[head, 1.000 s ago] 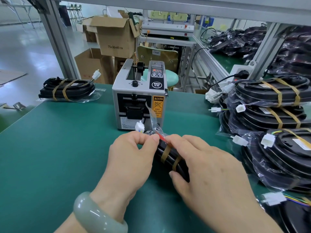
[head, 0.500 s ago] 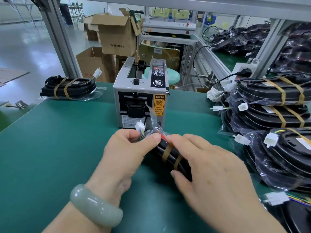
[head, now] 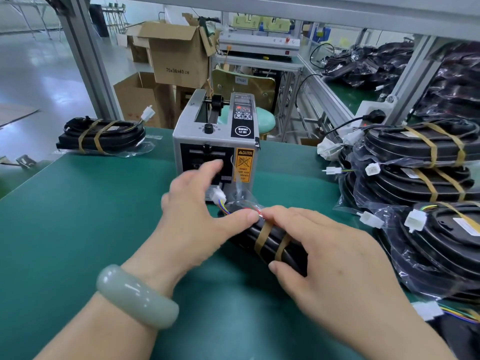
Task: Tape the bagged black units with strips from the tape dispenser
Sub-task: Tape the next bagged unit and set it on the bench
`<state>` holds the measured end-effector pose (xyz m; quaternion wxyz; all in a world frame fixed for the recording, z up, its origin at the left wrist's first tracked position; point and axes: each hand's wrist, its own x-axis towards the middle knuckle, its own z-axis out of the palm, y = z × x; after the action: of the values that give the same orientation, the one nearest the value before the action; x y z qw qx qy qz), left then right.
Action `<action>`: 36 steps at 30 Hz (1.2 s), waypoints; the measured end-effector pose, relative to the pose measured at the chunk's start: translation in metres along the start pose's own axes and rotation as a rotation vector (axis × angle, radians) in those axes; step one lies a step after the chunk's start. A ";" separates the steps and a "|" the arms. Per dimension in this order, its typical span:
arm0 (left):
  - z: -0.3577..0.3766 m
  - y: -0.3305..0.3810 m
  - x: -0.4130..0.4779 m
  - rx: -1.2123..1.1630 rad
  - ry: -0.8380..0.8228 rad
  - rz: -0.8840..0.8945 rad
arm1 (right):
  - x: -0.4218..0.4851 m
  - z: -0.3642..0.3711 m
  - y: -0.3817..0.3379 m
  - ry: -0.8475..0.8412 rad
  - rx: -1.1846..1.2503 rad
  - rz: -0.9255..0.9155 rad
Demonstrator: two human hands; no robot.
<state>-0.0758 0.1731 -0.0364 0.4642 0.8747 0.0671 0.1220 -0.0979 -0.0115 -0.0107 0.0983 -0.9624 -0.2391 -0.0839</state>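
– While your right hand grips the black unit, where does it lie?
– On the green mat, just in front of the tape dispenser. Bagged, two tan strips round it. Your fingers and thumb curl round its near end.
– Your left hand?
– Spread. Thumb on the bag by the white plug, fingers straight out at the dispenser's front; touching it or not, cannot tell.
– Else?
– Stack of bagged units at your right, one taped unit far left.
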 end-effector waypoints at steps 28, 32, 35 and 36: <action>-0.014 -0.026 0.055 -0.594 0.149 -0.484 | -0.001 0.013 0.037 0.399 0.688 -0.026; -0.011 -0.015 0.068 -0.692 0.159 -0.567 | -0.001 0.013 0.035 0.404 0.674 -0.002; -0.009 -0.011 0.074 -0.671 0.174 -0.582 | -0.002 0.013 0.036 0.402 0.673 -0.017; -0.009 -0.010 0.075 -0.661 0.178 -0.587 | -0.002 0.012 0.037 0.402 0.673 -0.020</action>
<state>-0.0064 0.2036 -0.0285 0.7262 0.6093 0.3094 0.0751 -0.0804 -0.0414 -0.0286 0.4524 -0.8383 -0.2386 -0.1887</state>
